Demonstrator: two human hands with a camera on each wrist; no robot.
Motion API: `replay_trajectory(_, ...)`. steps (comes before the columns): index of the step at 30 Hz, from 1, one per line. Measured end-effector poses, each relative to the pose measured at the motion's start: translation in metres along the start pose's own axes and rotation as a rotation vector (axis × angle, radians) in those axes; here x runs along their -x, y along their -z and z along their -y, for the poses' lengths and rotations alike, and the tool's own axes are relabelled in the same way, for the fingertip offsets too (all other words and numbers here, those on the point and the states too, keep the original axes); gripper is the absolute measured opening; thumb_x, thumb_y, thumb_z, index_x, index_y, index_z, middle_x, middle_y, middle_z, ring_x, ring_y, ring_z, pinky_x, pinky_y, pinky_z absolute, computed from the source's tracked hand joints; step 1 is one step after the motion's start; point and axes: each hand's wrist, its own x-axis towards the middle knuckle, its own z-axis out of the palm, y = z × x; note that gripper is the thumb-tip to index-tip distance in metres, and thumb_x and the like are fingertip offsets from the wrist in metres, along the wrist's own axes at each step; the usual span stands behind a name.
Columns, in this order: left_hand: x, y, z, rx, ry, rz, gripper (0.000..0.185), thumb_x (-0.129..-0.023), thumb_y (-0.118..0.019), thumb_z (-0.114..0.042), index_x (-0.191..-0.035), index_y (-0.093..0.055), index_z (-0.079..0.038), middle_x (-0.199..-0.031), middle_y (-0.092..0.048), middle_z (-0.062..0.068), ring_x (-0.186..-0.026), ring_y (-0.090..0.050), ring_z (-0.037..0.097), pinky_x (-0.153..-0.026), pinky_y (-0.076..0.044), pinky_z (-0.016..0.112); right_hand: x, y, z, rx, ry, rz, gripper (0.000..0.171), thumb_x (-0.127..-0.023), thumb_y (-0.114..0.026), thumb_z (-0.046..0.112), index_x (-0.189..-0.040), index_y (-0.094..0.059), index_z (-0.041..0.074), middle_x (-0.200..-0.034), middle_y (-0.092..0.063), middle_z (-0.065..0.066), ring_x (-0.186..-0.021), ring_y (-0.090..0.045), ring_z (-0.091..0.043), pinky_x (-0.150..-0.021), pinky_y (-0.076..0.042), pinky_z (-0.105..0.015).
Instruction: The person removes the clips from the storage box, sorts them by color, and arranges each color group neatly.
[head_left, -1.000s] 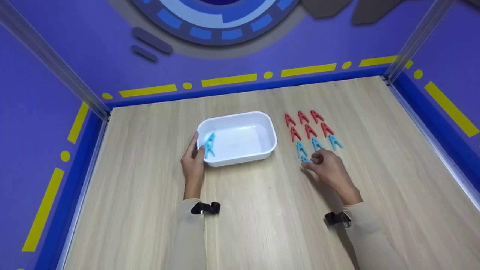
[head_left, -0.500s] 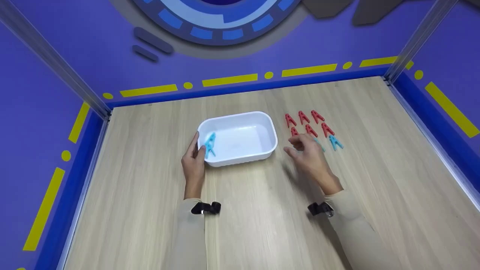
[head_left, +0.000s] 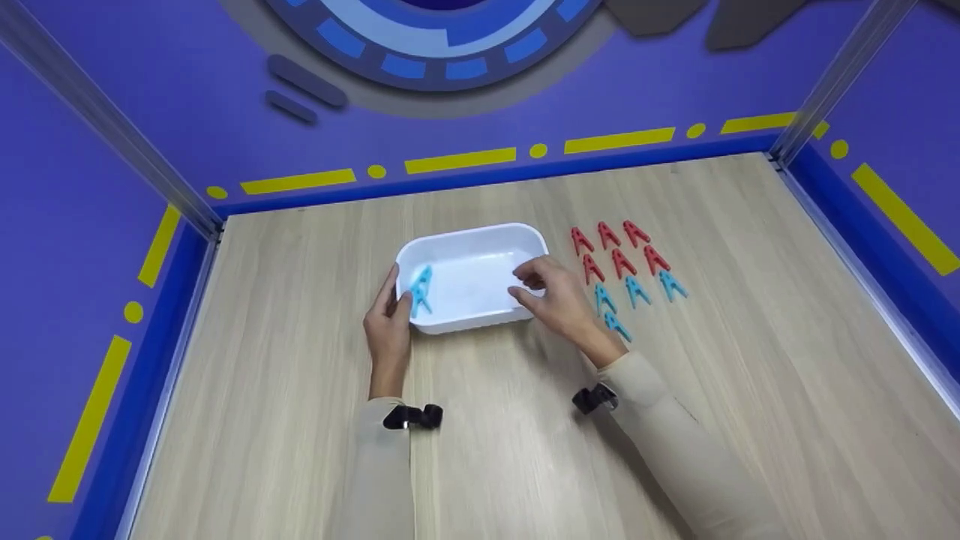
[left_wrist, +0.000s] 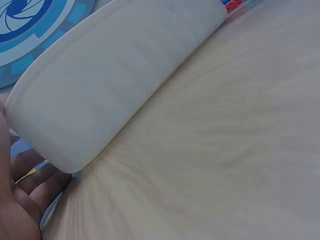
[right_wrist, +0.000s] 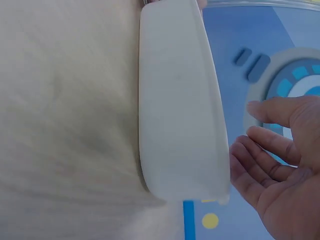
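Note:
The left hand (head_left: 388, 330) grips the left end of a white plastic box (head_left: 471, 324), its thumb over the rim and fingers against the outside. Two light-blue clothespins (head_left: 420, 292) lie inside near that thumb. Over the box's right end is the right hand (head_left: 559, 296). Its thumb and fingers stand apart with nothing between them, as the right wrist view also shows. To the right of the box lie several red clothespins (head_left: 622, 262) in two rows. In front of these are three blue clothespins (head_left: 637, 291) in a row, with one more blue clothespin (head_left: 616, 326) nearer the person.
The wooden table (head_left: 480, 450) meets a blue-purple back wall (head_left: 465, 135) with yellow marks. Metal-edged side panels stand at left and right. A small black wrist camera (head_left: 411, 416) is strapped on the left sleeve, another on the right.
The right hand has let go of the nearest blue clothespin on the table and moved left over the box. The left hand and box have stayed in place.

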Motion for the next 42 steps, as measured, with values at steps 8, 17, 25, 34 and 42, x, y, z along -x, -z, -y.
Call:
replay_trajectory(8,-0.001,0.0,0.0,-0.007,-0.011,-0.007,0.049,-0.104,-0.063,-0.01,-0.153,-0.059,-0.015,-0.16,-0.051,0.002,-0.151,-0.042,0.019,-0.123,-0.034,0.027,-0.022,-0.024,0.003,-0.031,-0.014,0.11,0.022,-0.097,-0.078,0.005,-0.114,-0.069,-0.006,-0.107,-0.069,-0.018,-0.098,-0.069,-0.031,-0.089,-0.063,-0.041)
replay_trajectory(17,0.0,0.0,0.0,-0.005,-0.023,0.02,0.05,-0.106,-0.061,-0.012,-0.155,-0.057,-0.018,-0.162,-0.049,0.0,-0.151,-0.041,0.016,-0.122,-0.034,0.024,-0.042,-0.047,0.006,-0.047,-0.028,0.229,0.024,-0.096,-0.079,0.006,-0.114,-0.07,-0.009,-0.106,-0.071,-0.018,-0.098,-0.07,-0.03,-0.09,-0.062,-0.041)
replay_trajectory(25,-0.001,0.0,0.002,-0.028,-0.032,0.016,0.05,-0.106,-0.062,-0.011,-0.155,-0.057,-0.016,-0.162,-0.049,0.006,-0.151,-0.042,0.02,-0.123,-0.035,0.027,-0.057,-0.064,0.007,0.005,-0.003,0.356,0.024,-0.094,-0.081,0.006,-0.11,-0.072,-0.009,-0.101,-0.073,-0.018,-0.096,-0.07,-0.031,-0.089,-0.06,-0.042)
replay_trajectory(34,0.0,0.0,0.001,-0.035,-0.013,0.009,0.05,-0.106,-0.062,-0.012,-0.155,-0.057,-0.018,-0.162,-0.049,0.005,-0.15,-0.043,0.02,-0.121,-0.038,0.028,-0.07,-0.077,0.005,-0.004,-0.068,0.526,0.024,-0.093,-0.083,0.009,-0.112,-0.075,-0.005,-0.104,-0.076,-0.015,-0.1,-0.072,-0.026,-0.091,-0.06,-0.033)
replay_trajectory(42,-0.001,0.0,0.001,-0.036,-0.015,0.007,0.049,-0.106,-0.062,-0.011,-0.155,-0.057,-0.016,-0.162,-0.049,0.004,-0.15,-0.043,0.02,-0.122,-0.037,0.028,-0.079,-0.087,0.005,-0.013,-0.07,0.606,0.021,-0.093,-0.083,0.009,-0.109,-0.076,-0.002,-0.101,-0.077,-0.012,-0.096,-0.072,-0.022,-0.088,-0.06,-0.029)
